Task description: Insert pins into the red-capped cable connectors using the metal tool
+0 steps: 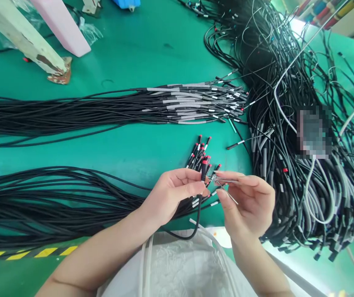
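In the middle of the view, my left hand (172, 194) pinches a black cable connector (203, 174) with a red end, held upright. Its black cable (198, 218) hangs below and curves back to the left. Opposite it, my right hand (254, 202) is closed on a thin two-armed metal tool (228, 180), whose tip meets the connector's side or lies just beside it. I cannot make out the tool's exact kind. Several red-ended connectors (199, 150) lie just behind my left hand.
A bundle of black cables (56, 198) runs in from the left. Behind it lies another bundle with grey spring-like sleeves (183, 103). A large cable heap (266, 53) fills the right side. A worn pale post (34, 43) and a pink block (62, 27) stand on the green tabletop (127, 53).
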Action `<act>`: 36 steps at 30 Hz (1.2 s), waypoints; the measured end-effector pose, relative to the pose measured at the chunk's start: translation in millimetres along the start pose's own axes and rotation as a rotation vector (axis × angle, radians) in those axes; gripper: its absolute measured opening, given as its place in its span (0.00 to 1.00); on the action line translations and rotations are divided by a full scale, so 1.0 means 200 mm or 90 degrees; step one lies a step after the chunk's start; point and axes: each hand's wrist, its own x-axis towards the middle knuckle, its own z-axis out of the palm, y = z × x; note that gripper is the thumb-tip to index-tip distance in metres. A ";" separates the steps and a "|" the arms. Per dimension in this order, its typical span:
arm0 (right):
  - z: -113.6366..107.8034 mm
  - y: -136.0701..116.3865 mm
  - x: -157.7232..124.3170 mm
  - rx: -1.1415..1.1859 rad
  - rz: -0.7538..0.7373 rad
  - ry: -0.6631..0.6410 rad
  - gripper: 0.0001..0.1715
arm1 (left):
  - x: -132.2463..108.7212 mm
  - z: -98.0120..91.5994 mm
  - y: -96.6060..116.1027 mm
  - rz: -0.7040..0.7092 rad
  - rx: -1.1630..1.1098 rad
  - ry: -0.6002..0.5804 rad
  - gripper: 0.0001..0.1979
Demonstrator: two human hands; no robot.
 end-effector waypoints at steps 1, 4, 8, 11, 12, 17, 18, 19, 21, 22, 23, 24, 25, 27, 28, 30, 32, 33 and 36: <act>0.00 0.00 0.00 0.003 -0.003 -0.006 0.30 | 0.00 0.00 0.00 -0.004 -0.003 0.002 0.08; 0.00 0.01 0.00 0.005 -0.006 -0.013 0.29 | 0.00 0.00 0.00 -0.013 -0.007 0.007 0.09; 0.01 0.01 -0.01 -0.022 -0.007 -0.003 0.26 | 0.00 0.00 -0.01 -0.027 -0.012 0.020 0.10; 0.01 0.00 -0.01 -0.048 0.001 0.005 0.24 | 0.00 0.00 -0.01 -0.028 -0.014 0.023 0.10; 0.01 0.00 -0.01 -0.054 0.003 0.003 0.24 | 0.00 0.01 -0.01 -0.028 -0.014 0.023 0.10; 0.02 0.00 -0.02 -0.081 0.008 0.014 0.22 | 0.01 0.01 0.00 -0.029 -0.013 0.013 0.11; 0.02 0.00 -0.02 -0.084 0.009 0.015 0.21 | 0.01 0.01 -0.01 -0.030 -0.012 0.012 0.11; 0.01 0.01 -0.02 -0.084 0.009 0.014 0.20 | 0.01 0.00 -0.01 -0.032 -0.014 0.011 0.11; 0.01 0.01 -0.01 -0.078 0.007 0.009 0.20 | 0.01 0.00 -0.01 -0.038 -0.023 0.007 0.10; 0.01 0.01 -0.01 -0.071 0.008 0.008 0.20 | 0.01 0.00 -0.01 -0.040 -0.031 0.004 0.10; 0.01 0.01 -0.01 -0.063 0.006 0.010 0.20 | 0.01 0.00 -0.01 -0.039 -0.039 -0.002 0.10; 0.01 0.01 0.00 -0.058 0.001 0.017 0.20 | 0.01 0.00 -0.01 -0.036 -0.044 -0.008 0.10; 0.01 0.01 0.00 -0.059 -0.006 0.026 0.20 | 0.01 0.00 -0.01 -0.033 -0.047 -0.014 0.10; 0.02 0.01 0.00 -0.085 -0.025 0.046 0.21 | 0.01 0.00 -0.01 -0.028 -0.055 -0.018 0.10; 0.02 0.01 0.00 -0.107 -0.035 0.054 0.22 | 0.01 0.00 -0.01 -0.025 -0.059 -0.017 0.09; 0.02 0.01 0.00 -0.147 -0.047 0.050 0.23 | 0.01 0.00 -0.02 -0.019 -0.065 -0.009 0.08; 0.01 0.01 0.00 -0.160 -0.057 0.025 0.24 | 0.01 0.00 -0.02 -0.019 -0.061 0.000 0.08; 0.01 0.01 0.00 -0.160 -0.061 0.012 0.25 | 0.01 0.00 -0.02 -0.022 -0.057 0.002 0.08; 0.00 0.02 -0.01 -0.144 -0.072 -0.026 0.28 | 0.01 0.00 -0.02 -0.033 -0.057 -0.002 0.10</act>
